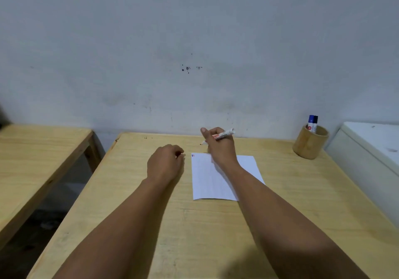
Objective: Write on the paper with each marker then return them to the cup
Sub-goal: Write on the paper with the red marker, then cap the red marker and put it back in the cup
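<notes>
A white sheet of paper (207, 179) lies on the wooden table (151, 224), with small blue and red marks at its top left corner. My right hand (220, 147) hovers over the paper's far edge and grips an uncapped red marker (224, 135), tip pointing left and down just beyond the sheet. My left hand (165, 164) is curled beside the paper's left edge; something small and dark red shows between its fingertips, perhaps the cap. A wooden cup (309, 147) at the far right holds a blue marker (311, 122) and a black marker (315, 121).
A white box-like unit (371, 149) stands against the table's right side, next to the cup. A second wooden table (38, 155) sits to the left across a gap. A grey wall runs right behind the table's far edge.
</notes>
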### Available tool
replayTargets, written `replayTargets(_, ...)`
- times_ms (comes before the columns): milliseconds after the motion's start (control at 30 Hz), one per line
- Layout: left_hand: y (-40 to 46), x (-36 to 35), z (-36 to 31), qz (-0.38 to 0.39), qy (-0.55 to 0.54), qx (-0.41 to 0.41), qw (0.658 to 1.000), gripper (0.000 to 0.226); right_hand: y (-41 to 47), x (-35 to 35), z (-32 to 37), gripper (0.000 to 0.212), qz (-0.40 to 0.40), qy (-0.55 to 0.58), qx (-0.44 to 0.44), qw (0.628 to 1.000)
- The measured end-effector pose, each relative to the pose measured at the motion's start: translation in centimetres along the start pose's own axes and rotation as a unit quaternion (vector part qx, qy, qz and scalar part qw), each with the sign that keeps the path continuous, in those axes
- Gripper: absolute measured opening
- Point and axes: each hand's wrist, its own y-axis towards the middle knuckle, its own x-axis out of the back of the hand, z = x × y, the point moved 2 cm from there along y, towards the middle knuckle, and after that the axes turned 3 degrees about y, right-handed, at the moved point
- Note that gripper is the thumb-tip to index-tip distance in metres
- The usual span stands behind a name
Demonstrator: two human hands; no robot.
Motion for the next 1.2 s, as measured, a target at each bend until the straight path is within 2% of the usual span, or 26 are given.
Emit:
replayTargets(67,0.2,-0.1,0.0,0.000,-0.028,0.023,0.999,0.019,-0.4,1.0,1.1,0.029,0.008,-0.010,0.012,1.000)
replayTargets(133,0.5,0.3,-0.5,0.010,-0.118,0.059,0.991,0.015,-0.9,2.2,1.9,0.011,0.052,-0.019,0.020,0.998)
replayTargets(167,0.7,0.7,-1.1,0.014,-0.174,0.075,0.982,0.011,-1.1,2.7,2.2,0.010,0.074,-0.024,0.030,0.997)
replayTargets(300,1.0,3.4,-4.7,0.016,-0.309,0.063,0.949,0.005,-2.3,4.0,4.5,0.043,0.094,0.018,-0.011,0.995)
replayTargets(367,1.0,4.9,-6.5,0.008,-0.323,0.052,0.945,0.005,-3.0,4.5,5.9,0.044,0.080,0.079,-0.036,0.993)
replayTargets(433,0.9,6.2,-8.0,-0.004,-0.334,0.045,0.942,0.008,-3.7,4.9,7.1,0.036,0.071,0.118,-0.033,0.990)
replayTargets(533,0.7,7.7,-9.8,-0.017,-0.381,0.047,0.923,0.016,-4.7,5.5,8.2,0.024,0.072,0.056,0.003,0.996)
replayTargets(633,0.5,8.9,-11.3,-0.019,-0.433,0.057,0.899,0.012,-5.7,6.0,8.7,0.028,0.085,-0.035,0.043,0.995)
replayTargets(800,-0.1,9.6,-13.2,0.002,-0.459,0.058,0.886,0.009,-6.7,7.0,9.3,0.028,0.074,-0.074,0.069,0.992)
replayTargets(1200,-0.8,8.3,-15.5,0.052,-0.433,0.031,0.900,0.010,-6.8,9.5,9.3,0.026,0.056,-0.086,0.069,0.992)
